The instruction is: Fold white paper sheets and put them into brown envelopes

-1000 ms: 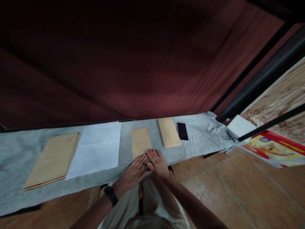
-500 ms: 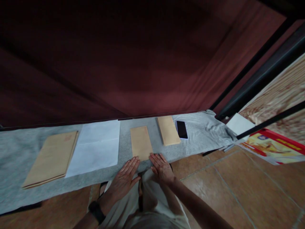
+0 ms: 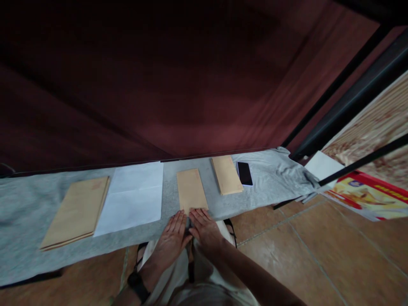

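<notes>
A brown paper envelope point(image 3: 191, 189) lies flat on the grey cloth in front of me. On its near left corner rest the fingers of my left hand point(image 3: 171, 238), stretched out and flat. My right hand point(image 3: 205, 229) lies on the envelope's near edge, fingers extended, close beside the left one. Neither hand grips anything. To the right is a small stack of brown envelopes point(image 3: 227, 175). White paper sheets point(image 3: 132, 197) with a crease across them lie to the left, beside a stack of larger brown envelopes point(image 3: 76, 212).
A dark-screened phone point(image 3: 245, 174) lies right of the small stack. The narrow grey-clothed bench point(image 3: 270, 178) runs along a dark red curtain point(image 3: 197, 106). Black metal bars point(image 3: 338, 80) and a red-and-yellow box point(image 3: 372, 193) are at the right, above the tiled floor point(image 3: 287, 242).
My right hand has slid left along the envelope's near edge, closer to my left hand. The envelope's near end is now more covered. The view has shifted slightly.
</notes>
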`<action>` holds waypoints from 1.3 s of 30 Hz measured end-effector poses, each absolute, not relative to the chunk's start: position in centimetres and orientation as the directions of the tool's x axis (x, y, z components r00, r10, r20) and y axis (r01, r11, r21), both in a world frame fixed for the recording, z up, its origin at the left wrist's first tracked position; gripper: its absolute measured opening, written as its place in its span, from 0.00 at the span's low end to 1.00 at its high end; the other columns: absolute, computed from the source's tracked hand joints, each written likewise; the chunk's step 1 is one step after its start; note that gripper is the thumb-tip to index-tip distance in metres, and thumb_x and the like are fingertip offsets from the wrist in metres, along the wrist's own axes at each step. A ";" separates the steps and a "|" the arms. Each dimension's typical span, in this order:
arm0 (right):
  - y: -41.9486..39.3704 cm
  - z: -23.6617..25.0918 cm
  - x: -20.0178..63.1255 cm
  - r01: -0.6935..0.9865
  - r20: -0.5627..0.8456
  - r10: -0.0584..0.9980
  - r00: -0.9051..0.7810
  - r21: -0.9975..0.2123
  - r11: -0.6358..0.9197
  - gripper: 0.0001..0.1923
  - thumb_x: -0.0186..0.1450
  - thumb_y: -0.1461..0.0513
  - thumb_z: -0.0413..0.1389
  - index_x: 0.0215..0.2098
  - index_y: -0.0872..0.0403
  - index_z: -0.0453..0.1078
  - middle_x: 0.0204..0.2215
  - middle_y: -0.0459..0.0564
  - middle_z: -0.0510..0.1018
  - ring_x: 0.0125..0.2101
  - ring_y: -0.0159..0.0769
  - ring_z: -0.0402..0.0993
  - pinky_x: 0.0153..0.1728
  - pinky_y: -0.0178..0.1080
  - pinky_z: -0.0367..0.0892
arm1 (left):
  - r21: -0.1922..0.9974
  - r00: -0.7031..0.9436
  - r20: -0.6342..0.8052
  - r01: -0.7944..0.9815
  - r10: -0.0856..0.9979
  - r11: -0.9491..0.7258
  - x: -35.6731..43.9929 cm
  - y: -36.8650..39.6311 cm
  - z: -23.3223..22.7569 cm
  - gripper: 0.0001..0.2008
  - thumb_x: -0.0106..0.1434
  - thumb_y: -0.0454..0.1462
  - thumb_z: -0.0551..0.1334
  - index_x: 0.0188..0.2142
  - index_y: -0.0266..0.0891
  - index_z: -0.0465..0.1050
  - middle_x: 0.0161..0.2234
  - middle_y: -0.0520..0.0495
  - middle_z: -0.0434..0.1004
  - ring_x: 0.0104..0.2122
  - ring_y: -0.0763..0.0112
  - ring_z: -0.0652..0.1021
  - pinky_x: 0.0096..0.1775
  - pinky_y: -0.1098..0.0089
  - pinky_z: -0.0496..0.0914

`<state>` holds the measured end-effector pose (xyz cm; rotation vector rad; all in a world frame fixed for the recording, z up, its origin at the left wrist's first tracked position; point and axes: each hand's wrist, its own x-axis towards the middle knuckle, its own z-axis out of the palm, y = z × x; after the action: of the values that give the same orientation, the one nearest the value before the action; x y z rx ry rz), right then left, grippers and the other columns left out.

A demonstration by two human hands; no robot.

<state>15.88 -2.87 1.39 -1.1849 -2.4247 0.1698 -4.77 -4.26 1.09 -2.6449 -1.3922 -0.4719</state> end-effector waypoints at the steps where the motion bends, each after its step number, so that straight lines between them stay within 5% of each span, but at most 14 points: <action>1: -2.9 1.2 15.8 0.724 0.333 0.776 -0.535 -0.293 0.624 0.29 0.73 0.58 0.52 0.69 0.57 0.57 0.66 0.56 0.64 0.67 0.42 0.57 0.68 0.50 0.56 | 0.045 0.528 0.321 0.821 0.786 -0.569 -4.8 -4.3 1.1 0.38 0.70 0.51 0.53 0.71 0.34 0.43 0.67 0.29 0.61 0.65 0.51 0.66 0.61 0.51 0.67; 12: -2.3 0.8 21.1 0.788 0.333 0.821 -0.464 -0.267 0.554 0.26 0.74 0.62 0.48 0.69 0.57 0.57 0.66 0.55 0.65 0.65 0.42 0.61 0.67 0.52 0.56 | 0.101 0.506 0.326 0.822 0.799 -0.561 -5.1 -2.5 1.5 0.26 0.72 0.49 0.51 0.64 0.39 0.63 0.60 0.37 0.73 0.61 0.54 0.72 0.61 0.51 0.67; 19: -2.5 0.9 20.8 0.784 0.334 0.829 -0.450 -0.297 0.545 0.26 0.74 0.61 0.48 0.69 0.56 0.58 0.65 0.56 0.66 0.65 0.42 0.61 0.66 0.53 0.57 | 0.200 0.465 0.326 0.817 0.823 -0.541 -1.1 6.4 2.8 0.30 0.74 0.46 0.45 0.71 0.35 0.49 0.70 0.37 0.55 0.70 0.58 0.56 0.67 0.52 0.58; 23: -2.6 1.2 20.6 0.793 0.331 0.838 -0.434 -0.301 0.530 0.26 0.74 0.61 0.48 0.69 0.56 0.58 0.65 0.55 0.66 0.65 0.42 0.62 0.67 0.52 0.57 | 0.217 0.441 0.282 0.836 0.852 -0.504 0.5 12.5 2.1 0.31 0.73 0.46 0.43 0.70 0.30 0.51 0.69 0.34 0.58 0.70 0.56 0.57 0.67 0.52 0.55; 28: -2.7 1.4 20.4 0.807 0.341 0.844 -0.414 -0.293 0.513 0.26 0.74 0.62 0.48 0.70 0.55 0.57 0.65 0.54 0.67 0.65 0.42 0.63 0.66 0.52 0.58 | 0.188 0.451 0.301 0.836 0.840 -0.516 1.1 15.9 0.9 0.29 0.72 0.43 0.44 0.70 0.39 0.51 0.67 0.40 0.62 0.68 0.59 0.60 0.67 0.51 0.51; 39: -2.8 1.6 20.1 0.789 0.351 0.848 -0.397 -0.342 0.511 0.25 0.74 0.63 0.47 0.68 0.54 0.59 0.64 0.54 0.69 0.64 0.42 0.63 0.66 0.53 0.59 | 0.147 0.610 0.249 0.744 0.752 -0.652 0.5 10.9 0.2 0.29 0.74 0.44 0.44 0.71 0.43 0.48 0.70 0.45 0.58 0.69 0.66 0.59 0.69 0.55 0.50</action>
<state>20.12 -2.83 1.61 -1.3395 -2.2736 0.1646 0.48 10.94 0.15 -2.8445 -1.3214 -0.4606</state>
